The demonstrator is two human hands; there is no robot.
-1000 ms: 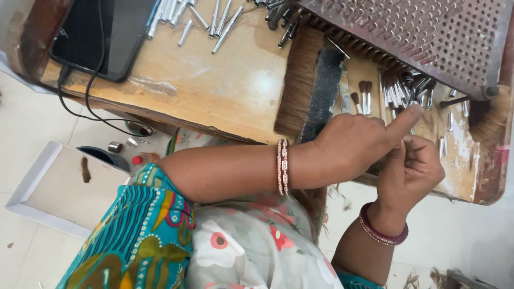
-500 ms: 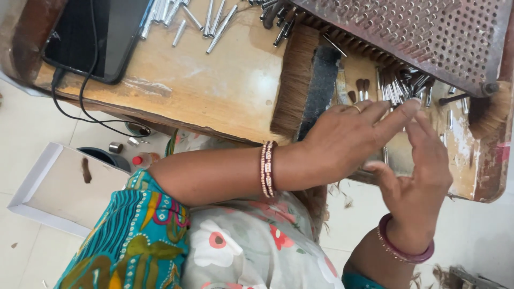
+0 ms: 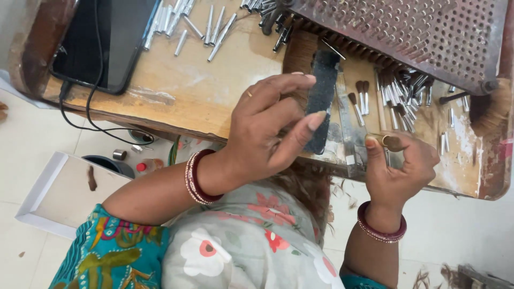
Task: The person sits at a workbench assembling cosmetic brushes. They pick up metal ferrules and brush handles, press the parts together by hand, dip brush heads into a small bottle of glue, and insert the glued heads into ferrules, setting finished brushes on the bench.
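Observation:
My left hand (image 3: pixel 265 128) reaches across the wooden workbench (image 3: pixel 203 101) with its fingers spread. Its thumb tip rests against a black flat strip (image 3: pixel 323 88) that lies over a bundle of brown hair (image 3: pixel 300 53); nothing is gripped. My right hand (image 3: pixel 401 168) is at the bench's near edge, to the right. Its thumb and fingers pinch a small brush (image 3: pixel 392 142) with a metal ferrule and a brown tuft. Finished small brushes (image 3: pixel 360 96) and a pile of metal ferrules (image 3: pixel 399 93) lie just beyond it.
A rusty perforated metal plate (image 3: pixel 412 32) covers the far right of the bench. Loose metal tubes (image 3: pixel 206 27) lie at the back. A dark phone (image 3: pixel 107 43) with a black cable (image 3: pixel 80 126) sits at the left. A white box (image 3: pixel 59 192) stands on the floor.
My left hand has drawn away from my right hand, moved left and spread its fingers by the black strip. My right hand has lowered slightly and now pinches the small brush alone.

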